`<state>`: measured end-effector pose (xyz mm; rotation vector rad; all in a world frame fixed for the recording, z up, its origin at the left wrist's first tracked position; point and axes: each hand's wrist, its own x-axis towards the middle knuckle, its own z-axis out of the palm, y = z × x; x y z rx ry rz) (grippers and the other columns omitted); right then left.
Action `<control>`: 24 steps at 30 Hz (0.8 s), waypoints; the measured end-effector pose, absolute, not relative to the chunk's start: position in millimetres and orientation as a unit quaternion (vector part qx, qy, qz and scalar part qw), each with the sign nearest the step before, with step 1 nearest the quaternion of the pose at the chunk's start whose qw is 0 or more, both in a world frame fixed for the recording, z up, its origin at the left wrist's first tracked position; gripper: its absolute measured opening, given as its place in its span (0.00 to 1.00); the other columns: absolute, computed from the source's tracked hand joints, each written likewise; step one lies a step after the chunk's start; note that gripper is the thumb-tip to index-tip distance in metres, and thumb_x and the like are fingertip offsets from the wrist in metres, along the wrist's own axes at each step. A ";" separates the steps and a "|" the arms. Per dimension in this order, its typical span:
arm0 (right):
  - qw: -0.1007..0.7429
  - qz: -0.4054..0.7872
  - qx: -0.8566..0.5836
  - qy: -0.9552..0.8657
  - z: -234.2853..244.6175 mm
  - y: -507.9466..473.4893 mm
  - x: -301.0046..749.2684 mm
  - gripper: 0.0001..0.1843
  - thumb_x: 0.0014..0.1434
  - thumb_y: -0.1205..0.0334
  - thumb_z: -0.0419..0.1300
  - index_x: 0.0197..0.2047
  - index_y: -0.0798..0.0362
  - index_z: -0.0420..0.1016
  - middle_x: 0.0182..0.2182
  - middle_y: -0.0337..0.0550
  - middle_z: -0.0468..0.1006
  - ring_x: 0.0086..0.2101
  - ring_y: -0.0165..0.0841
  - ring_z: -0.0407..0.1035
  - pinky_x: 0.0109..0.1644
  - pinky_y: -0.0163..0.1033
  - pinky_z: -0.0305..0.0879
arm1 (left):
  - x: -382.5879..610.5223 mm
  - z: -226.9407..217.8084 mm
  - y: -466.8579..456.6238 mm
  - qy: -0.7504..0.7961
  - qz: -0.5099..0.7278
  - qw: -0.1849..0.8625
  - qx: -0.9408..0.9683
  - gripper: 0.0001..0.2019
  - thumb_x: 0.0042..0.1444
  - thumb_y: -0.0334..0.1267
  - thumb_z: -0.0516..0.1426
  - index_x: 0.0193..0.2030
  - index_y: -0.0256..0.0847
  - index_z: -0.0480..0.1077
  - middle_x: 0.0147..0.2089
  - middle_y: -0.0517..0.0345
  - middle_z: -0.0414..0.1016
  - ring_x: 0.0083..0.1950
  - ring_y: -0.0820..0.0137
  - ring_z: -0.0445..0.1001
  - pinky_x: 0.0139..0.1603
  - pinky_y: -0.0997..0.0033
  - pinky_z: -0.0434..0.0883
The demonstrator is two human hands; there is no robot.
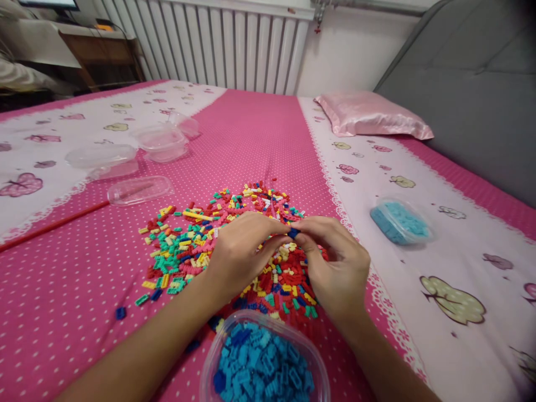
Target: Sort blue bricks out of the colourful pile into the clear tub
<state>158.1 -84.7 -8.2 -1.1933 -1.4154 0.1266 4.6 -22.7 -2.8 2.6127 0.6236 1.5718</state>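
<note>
My left hand and my right hand meet over a heap of small coloured bricks spread on the pink dotted bedsheet. Both hands pinch one small dark blue brick between their fingertips. Just in front of my wrists stands a clear plastic tub holding several blue bricks. The bricks in the heap are red, yellow, green, blue and pink.
A second clear tub with light blue bricks sits to the right. Empty clear tubs and lids lie at the back left, with a lid nearer. A pink pillow and a grey headboard stand to the right.
</note>
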 end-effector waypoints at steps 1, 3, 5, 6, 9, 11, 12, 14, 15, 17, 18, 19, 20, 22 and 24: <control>0.594 0.058 -0.523 -0.609 -8.0 -84.6 158.5 0.09 0.63 0.69 0.62 0.41 0.46 0.81 0.38 0.40 0.82 0.39 0.36 0.76 0.44 0.45 0.76 | 4.2 -2.6 -22.9 0.217 0.500 0.025 0.838 0.07 0.59 0.33 0.65 0.44 0.38 0.75 0.39 0.56 0.83 0.40 0.69 0.82 0.45 0.70 0.78; 0.581 0.050 -0.537 -0.610 -7.5 -84.5 159.1 0.09 0.64 0.68 0.61 0.42 0.46 0.81 0.39 0.41 0.82 0.40 0.36 0.77 0.44 0.45 0.77 | 3.1 -2.4 -22.5 0.236 0.491 0.050 0.837 0.15 0.58 0.34 0.65 0.52 0.39 0.73 0.44 0.54 0.84 0.44 0.68 0.82 0.50 0.68 0.77; 0.572 0.027 -0.541 -0.616 -6.7 -84.9 159.3 0.09 0.64 0.68 0.61 0.44 0.46 0.80 0.40 0.42 0.82 0.40 0.37 0.77 0.46 0.46 0.77 | 2.2 -2.8 -21.5 0.223 0.486 0.068 0.842 0.19 0.59 0.34 0.65 0.57 0.40 0.71 0.47 0.53 0.83 0.47 0.67 0.82 0.53 0.67 0.77; 0.570 0.015 -0.540 -0.619 -6.3 -85.1 159.3 0.09 0.64 0.68 0.61 0.44 0.46 0.80 0.40 0.42 0.82 0.41 0.37 0.77 0.47 0.47 0.77 | 2.0 -3.2 -20.9 0.208 0.486 0.071 0.846 0.18 0.60 0.34 0.64 0.56 0.41 0.72 0.48 0.53 0.83 0.47 0.68 0.82 0.53 0.67 0.77; 0.562 0.003 -0.535 -0.631 -6.1 -85.9 159.0 0.10 0.64 0.68 0.61 0.46 0.46 0.79 0.41 0.42 0.82 0.41 0.37 0.78 0.47 0.47 0.77 | 2.5 -4.1 -19.4 0.190 0.499 0.068 0.843 0.13 0.61 0.31 0.63 0.52 0.41 0.75 0.46 0.55 0.84 0.45 0.69 0.82 0.49 0.70 0.77; 0.558 0.009 -0.534 -0.635 -7.0 -86.2 158.4 0.10 0.64 0.68 0.61 0.47 0.46 0.78 0.41 0.42 0.82 0.40 0.37 0.79 0.47 0.47 0.78 | 3.0 -4.0 -19.1 0.194 0.507 0.063 0.837 0.12 0.61 0.29 0.63 0.51 0.40 0.75 0.44 0.55 0.84 0.42 0.70 0.82 0.47 0.71 0.77; 0.559 0.016 -0.536 -0.632 -7.8 -86.1 158.0 0.10 0.64 0.68 0.62 0.48 0.47 0.78 0.41 0.42 0.82 0.40 0.36 0.79 0.47 0.47 0.78 | 3.2 -3.8 -19.2 0.194 0.508 0.062 0.837 0.12 0.60 0.29 0.63 0.51 0.40 0.75 0.44 0.55 0.84 0.42 0.70 0.82 0.46 0.71 0.77; 0.574 0.038 -0.542 -0.613 -9.9 -85.8 156.8 0.12 0.63 0.67 0.63 0.49 0.46 0.76 0.40 0.40 0.82 0.38 0.35 0.79 0.45 0.45 0.78 | 3.4 -3.5 -19.3 0.185 0.508 0.062 0.839 0.12 0.61 0.29 0.62 0.51 0.40 0.76 0.43 0.55 0.84 0.42 0.70 0.82 0.46 0.71 0.77; 0.587 0.054 -0.542 -0.599 -11.0 -85.6 156.2 0.13 0.62 0.67 0.64 0.50 0.46 0.75 0.40 0.40 0.82 0.37 0.34 0.79 0.44 0.44 0.78 | 3.4 -3.4 -19.4 0.179 0.510 0.064 0.839 0.11 0.61 0.29 0.62 0.50 0.41 0.76 0.43 0.55 0.84 0.42 0.71 0.82 0.46 0.71 0.77; 0.614 0.083 -0.536 -0.574 -13.0 -85.3 155.2 0.16 0.61 0.67 0.65 0.51 0.46 0.72 0.40 0.38 0.82 0.37 0.34 0.80 0.43 0.42 0.79 | 3.2 -3.6 -19.5 0.180 0.514 0.074 0.835 0.10 0.61 0.29 0.62 0.48 0.42 0.77 0.42 0.56 0.84 0.41 0.71 0.82 0.45 0.71 0.78; 0.622 0.093 -0.531 -0.568 -13.7 -85.2 154.8 0.17 0.60 0.67 0.66 0.51 0.45 0.71 0.40 0.38 0.82 0.38 0.34 0.80 0.43 0.42 0.79 | 3.0 -3.6 -19.5 0.188 0.518 0.083 0.830 0.09 0.60 0.29 0.63 0.47 0.42 0.78 0.41 0.57 0.85 0.41 0.71 0.82 0.45 0.72 0.78; 0.625 0.100 -0.527 -0.568 -14.2 -85.2 154.5 0.17 0.60 0.67 0.66 0.51 0.45 0.71 0.41 0.39 0.81 0.39 0.34 0.80 0.44 0.42 0.79 | 2.9 -3.4 -19.5 0.198 0.521 0.094 0.825 0.08 0.60 0.29 0.63 0.45 0.42 0.78 0.41 0.57 0.85 0.40 0.70 0.83 0.45 0.72 0.79; 0.623 0.102 -0.526 -0.570 -14.5 -85.3 154.3 0.16 0.60 0.66 0.66 0.51 0.46 0.71 0.41 0.39 0.81 0.39 0.34 0.79 0.44 0.42 0.79 | 2.9 -3.0 -19.6 0.209 0.522 0.105 0.820 0.08 0.59 0.29 0.64 0.44 0.42 0.78 0.41 0.57 0.85 0.40 0.70 0.83 0.44 0.72 0.79; 0.617 0.102 -0.530 -0.573 -14.6 -85.3 154.1 0.15 0.60 0.66 0.66 0.50 0.46 0.72 0.42 0.39 0.82 0.39 0.34 0.79 0.44 0.42 0.79 | 3.1 -1.5 -19.9 0.223 0.520 0.120 0.816 0.07 0.58 0.29 0.64 0.43 0.41 0.79 0.41 0.57 0.85 0.40 0.70 0.83 0.44 0.72 0.79; 0.618 0.099 -0.531 -0.572 -14.4 -85.1 153.8 0.15 0.61 0.68 0.65 0.49 0.46 0.72 0.41 0.39 0.81 0.38 0.33 0.79 0.44 0.42 0.79 | 3.8 0.3 -20.9 0.225 0.515 0.127 0.817 0.07 0.57 0.29 0.65 0.43 0.40 0.79 0.40 0.57 0.85 0.40 0.70 0.84 0.45 0.74 0.79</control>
